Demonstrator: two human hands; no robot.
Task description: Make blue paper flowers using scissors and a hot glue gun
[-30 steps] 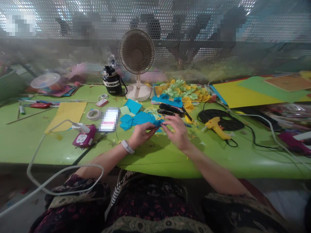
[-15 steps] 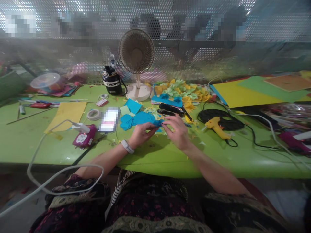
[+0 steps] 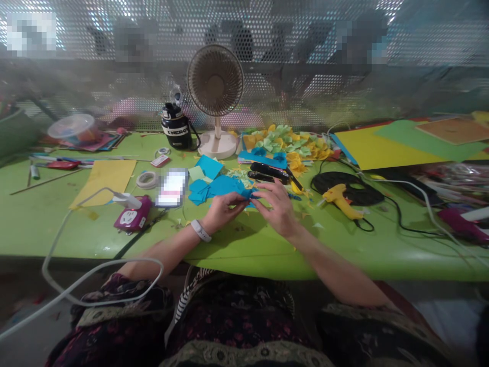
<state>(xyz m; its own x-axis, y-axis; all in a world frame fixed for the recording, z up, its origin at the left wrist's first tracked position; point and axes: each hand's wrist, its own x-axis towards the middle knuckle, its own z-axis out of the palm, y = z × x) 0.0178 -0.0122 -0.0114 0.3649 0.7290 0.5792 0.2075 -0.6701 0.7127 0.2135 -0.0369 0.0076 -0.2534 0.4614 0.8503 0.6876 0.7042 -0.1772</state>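
Note:
Over the front middle of the table, my left hand [image 3: 226, 210] pinches a small piece of blue paper [image 3: 248, 193]. My right hand [image 3: 277, 208] meets it from the other side, thumb and forefinger closed on the paper's edge while the other fingers stay lifted. Just behind my left hand lie several blue paper cut-outs [image 3: 225, 184] and a blue square [image 3: 209, 166]. A black stapler [image 3: 269, 172] rests behind my right hand, and blue paper flowers [image 3: 279, 157] sit on a blue stack beyond it. My fingers partly hide the held piece.
A fan [image 3: 216, 86] and a black bottle [image 3: 177, 127] stand at the back. Yellow and green paper flowers [image 3: 290, 140] are heaped behind the stapler. To the right lies a yellow glue gun [image 3: 342, 202] with its cord. A phone [image 3: 171, 187], tape roll [image 3: 146, 180] and purple power strip [image 3: 132, 216] lie left.
My right hand has shifted slightly to the left, its fingers a little nearer my left hand. The blue paper stays between both hands.

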